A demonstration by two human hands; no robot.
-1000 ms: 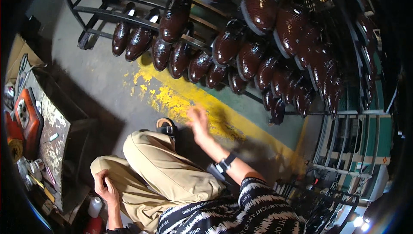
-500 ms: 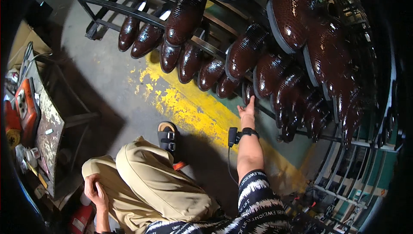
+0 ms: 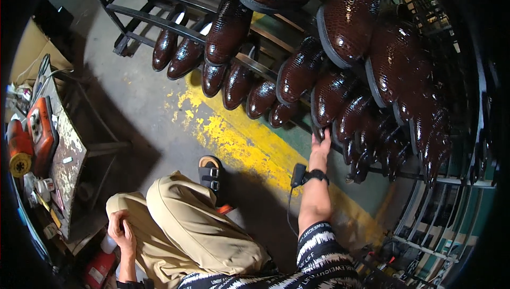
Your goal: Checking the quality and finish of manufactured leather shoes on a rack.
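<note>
My right hand (image 3: 320, 141), with a black strap and a small black device (image 3: 299, 174) at its wrist, reaches up to the lower bar of a shoe rack. Its thumb and fingers close round the toe of a glossy dark brown shoe (image 3: 319, 132), mostly hidden by the shoes above. Over it hangs a brown scale-textured shoe (image 3: 330, 97). At the lower left my left hand (image 3: 123, 230) rests on my knee, fingers loosely bent and apart, holding nothing.
Glossy brown shoes (image 3: 237, 84) fill the tiers of the black metal rack (image 3: 154, 22). On the left, a worn workbench (image 3: 71, 153) carries an orange tool (image 3: 42, 132). A yellow stripe (image 3: 228, 135) crosses the floor. Another metal frame (image 3: 425, 246) stands at the lower right.
My right hand has moved rightward along the rack's lower edge, its spread fingers now closed round a shoe's toe. The view has shifted slightly; my left hand remains on the knee.
</note>
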